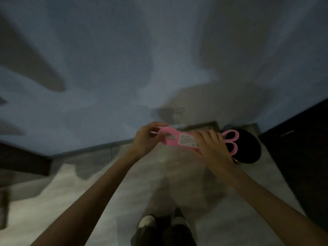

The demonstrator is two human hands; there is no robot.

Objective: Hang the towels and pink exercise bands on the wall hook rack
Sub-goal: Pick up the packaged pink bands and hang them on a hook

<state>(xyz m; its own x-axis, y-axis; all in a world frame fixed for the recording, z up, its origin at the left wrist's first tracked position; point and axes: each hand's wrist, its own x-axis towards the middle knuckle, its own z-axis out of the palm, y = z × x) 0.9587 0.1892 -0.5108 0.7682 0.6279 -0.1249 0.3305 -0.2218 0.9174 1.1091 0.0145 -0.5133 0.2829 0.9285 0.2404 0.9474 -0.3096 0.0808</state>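
I hold the pink exercise bands (179, 139) stretched flat between both hands, in front of the blue-grey wall (124, 59). A white printed label shows on the bands' middle. My left hand (148, 139) pinches the left loop end with thumb and fingers. My right hand (212, 144) grips the right part, and pink loops stick out past it to the right. No hook rack and no towels are in view. The picture is dark and blurred.
A round black object (248, 148) stands on the floor behind my right hand. Dark furniture (301, 148) runs along the right side, and another dark piece (23, 160) sits at the left. My feet (163, 222) stand on the pale floor below.
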